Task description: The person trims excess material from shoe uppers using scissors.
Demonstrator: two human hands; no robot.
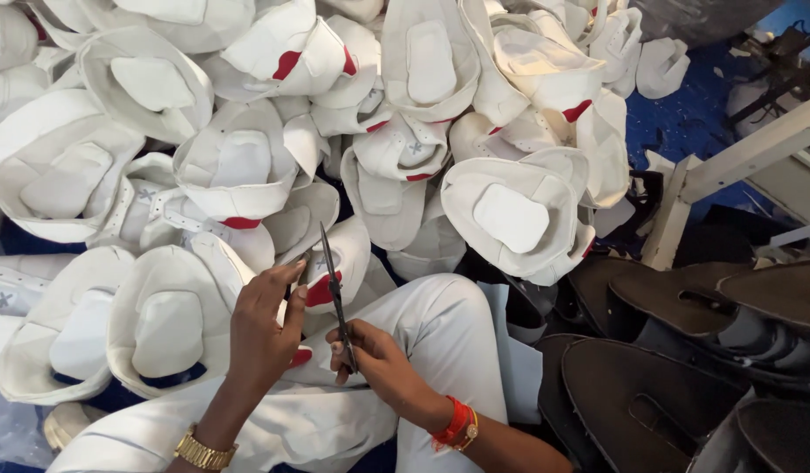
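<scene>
Over my lap, at six o'clock of the white heap, my right hand (pixel 370 350) has its grip closed around the scissors (pixel 336 293), blades pointing up toward twelve. My left hand (pixel 263 328) pinches the white shoe upper (pixel 339 263) at its red-trimmed edge. I judge I am mid-trim; the next snip calls for holding the edge taut and steering the blades along it.

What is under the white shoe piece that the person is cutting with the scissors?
Under the white shoe piece lies the person's white-trousered leg. The left hand covers its lower edge; whatever lies there is hidden.
</scene>
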